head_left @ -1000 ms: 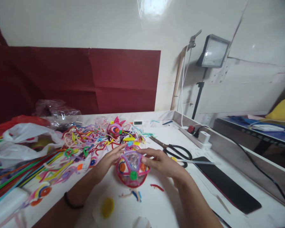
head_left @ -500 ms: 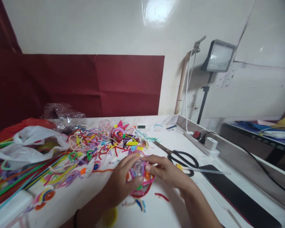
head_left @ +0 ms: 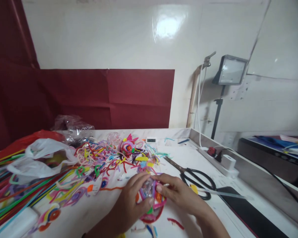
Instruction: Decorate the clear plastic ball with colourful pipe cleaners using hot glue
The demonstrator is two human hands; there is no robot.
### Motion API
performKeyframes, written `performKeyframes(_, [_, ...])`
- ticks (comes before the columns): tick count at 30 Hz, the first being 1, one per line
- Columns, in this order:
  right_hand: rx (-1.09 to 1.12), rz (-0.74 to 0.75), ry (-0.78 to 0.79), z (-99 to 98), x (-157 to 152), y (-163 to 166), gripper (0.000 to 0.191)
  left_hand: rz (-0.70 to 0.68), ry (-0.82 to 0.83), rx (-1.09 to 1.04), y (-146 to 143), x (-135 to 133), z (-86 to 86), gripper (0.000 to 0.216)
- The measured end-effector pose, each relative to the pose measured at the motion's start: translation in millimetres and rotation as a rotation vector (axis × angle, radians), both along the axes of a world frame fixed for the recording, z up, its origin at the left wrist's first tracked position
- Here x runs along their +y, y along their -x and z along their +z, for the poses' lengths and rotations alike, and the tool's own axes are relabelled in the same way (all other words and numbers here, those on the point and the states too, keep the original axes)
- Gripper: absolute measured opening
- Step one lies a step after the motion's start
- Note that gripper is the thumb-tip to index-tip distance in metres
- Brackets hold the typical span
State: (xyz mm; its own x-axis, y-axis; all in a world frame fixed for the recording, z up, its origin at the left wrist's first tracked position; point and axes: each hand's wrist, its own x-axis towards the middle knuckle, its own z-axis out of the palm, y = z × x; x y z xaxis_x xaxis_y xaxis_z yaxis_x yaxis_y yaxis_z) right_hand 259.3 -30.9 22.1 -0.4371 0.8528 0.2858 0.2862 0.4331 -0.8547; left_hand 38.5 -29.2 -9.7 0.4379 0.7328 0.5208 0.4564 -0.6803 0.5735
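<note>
Between both hands is a clear, rounded plastic craft piece (head_left: 148, 190) trimmed with pink, purple, orange and green fuzzy pipe cleaners, a red strip curving along its lower edge. My left hand (head_left: 132, 200) wraps its left side, thumb across the front. On the right side, my right hand (head_left: 175, 191) presses with thumb and fingers near an orange patch. The fingers cover much of the piece. A short red pipe cleaner (head_left: 175, 223) lies just below my right hand. Black-handled scissors (head_left: 197, 178) rest to the right, close to that hand.
Loose pipe-cleaner bits (head_left: 94, 155) heap at the back left, beside a finished-looking pink fish-like figure (head_left: 127, 147). A white plastic bag (head_left: 43, 158) lies over long pipe cleaners (head_left: 27, 201). A black flat object (head_left: 250, 211) and a power strip (head_left: 220, 162) are on the right.
The camera view has tilted up slightly, so everything sits lower in the picture. Both hands keep hold of the craft piece, with little visible change in grip.
</note>
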Motion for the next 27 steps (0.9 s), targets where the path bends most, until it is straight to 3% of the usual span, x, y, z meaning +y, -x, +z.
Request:
performKeyframes(5, [0.089,-0.175,0.022,5.7,-3.5,5.7,0.060,-0.007,-0.027,-0.019,-1.0,1.1,-3.1,0.057])
performKeyframes(9, [-0.011,-0.281,-0.072,27.6,1.5,12.2,0.047,-0.009,-0.043,-0.028,-1.8,3.4,-6.4,0.060])
performKeyframes(11, [-0.090,-0.258,-0.094,40.6,17.8,18.3,0.037,-0.009,-0.059,-0.022,-1.5,4.6,-8.3,0.061])
performKeyframes(14, [-0.146,-0.229,-0.001,49.2,62.7,33.0,0.023,-0.029,-0.115,-0.033,0.0,7.2,-12.6,0.065])
performKeyframes(20, [-0.130,-0.312,0.235,24.2,160.3,70.9,0.033,-0.054,-0.147,0.024,5.8,12.3,-20.4,0.069])
performKeyframes(27, [0.018,-0.309,0.403,5.0,216.3,101.1,0.034,0.022,-0.205,-0.002,4.1,14.8,-28.8,0.043])
